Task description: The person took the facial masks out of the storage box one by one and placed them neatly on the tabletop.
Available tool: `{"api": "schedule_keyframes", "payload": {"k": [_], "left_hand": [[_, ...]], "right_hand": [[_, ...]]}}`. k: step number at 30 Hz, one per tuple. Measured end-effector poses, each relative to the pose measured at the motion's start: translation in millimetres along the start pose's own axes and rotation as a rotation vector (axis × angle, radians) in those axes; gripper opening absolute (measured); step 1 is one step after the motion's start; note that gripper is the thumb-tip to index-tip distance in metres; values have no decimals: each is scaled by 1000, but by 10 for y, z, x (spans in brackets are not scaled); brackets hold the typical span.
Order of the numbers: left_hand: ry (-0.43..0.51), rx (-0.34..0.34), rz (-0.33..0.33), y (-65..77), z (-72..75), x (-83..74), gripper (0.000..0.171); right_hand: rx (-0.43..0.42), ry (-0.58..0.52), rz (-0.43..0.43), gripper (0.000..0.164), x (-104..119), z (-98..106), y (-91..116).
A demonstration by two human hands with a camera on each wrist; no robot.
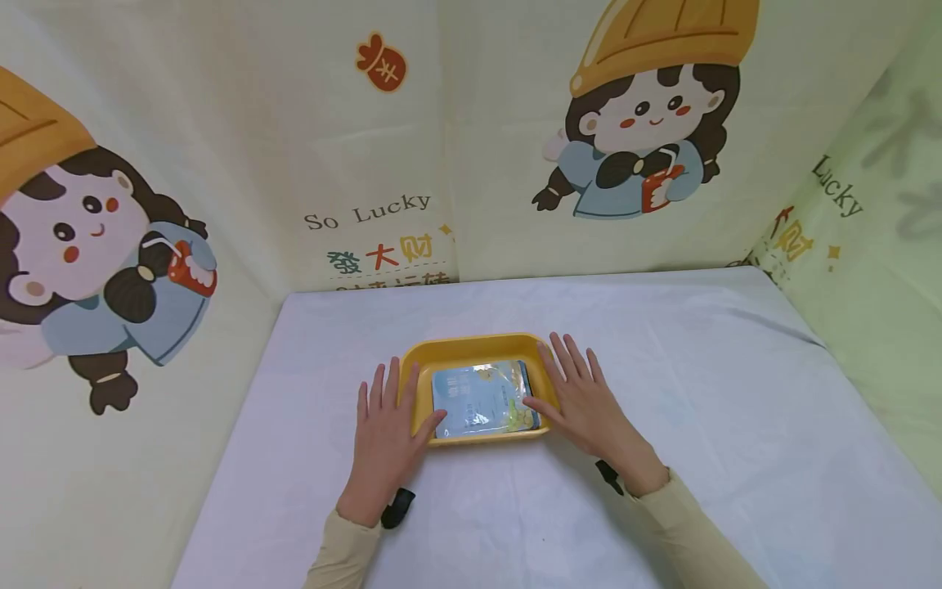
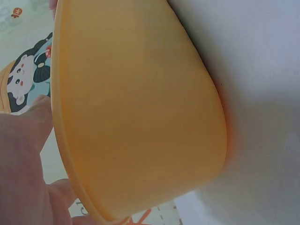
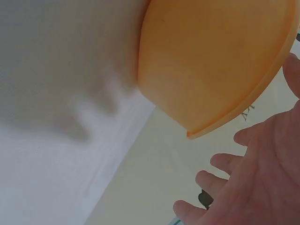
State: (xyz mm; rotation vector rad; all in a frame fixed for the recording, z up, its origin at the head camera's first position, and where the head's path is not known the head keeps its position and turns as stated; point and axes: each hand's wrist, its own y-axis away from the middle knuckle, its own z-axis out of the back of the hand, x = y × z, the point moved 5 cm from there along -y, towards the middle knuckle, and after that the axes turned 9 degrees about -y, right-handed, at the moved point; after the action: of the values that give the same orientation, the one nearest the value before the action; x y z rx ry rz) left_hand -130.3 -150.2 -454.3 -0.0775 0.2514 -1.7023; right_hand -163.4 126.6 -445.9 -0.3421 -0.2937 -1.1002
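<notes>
A yellow plastic tray (image 1: 471, 345) sits on the white-covered table, with blue glossy packets (image 1: 478, 401) lying flat inside it. My left hand (image 1: 386, 433) is at the tray's left side, fingers spread and straight, thumb over the near left corner. At the right side, my right hand (image 1: 589, 409) has its fingers extended, with the thumb reaching over the rim toward the packets. Both wrist views show the tray's outer wall (image 2: 140, 108) close to the hands. Whether the right fingers (image 3: 215, 183) touch the rim cannot be told.
White cloth (image 1: 699, 425) covers the table. Behind it and at both sides hang pale curtains (image 1: 500, 164) printed with cartoon girls and lettering. Dark straps (image 1: 398, 508) show at both wrists.
</notes>
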Motion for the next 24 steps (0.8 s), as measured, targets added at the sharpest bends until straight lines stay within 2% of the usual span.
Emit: {"api": "schedule_keyframes", "payload": {"k": [13, 24], "left_hand": [[93, 15, 36, -33, 1, 132, 70], [223, 50, 114, -76, 12, 246, 68]], "right_hand": [[18, -22, 68, 84, 116, -1, -139], [-7, 0, 178, 81, 212, -22, -251]]}}
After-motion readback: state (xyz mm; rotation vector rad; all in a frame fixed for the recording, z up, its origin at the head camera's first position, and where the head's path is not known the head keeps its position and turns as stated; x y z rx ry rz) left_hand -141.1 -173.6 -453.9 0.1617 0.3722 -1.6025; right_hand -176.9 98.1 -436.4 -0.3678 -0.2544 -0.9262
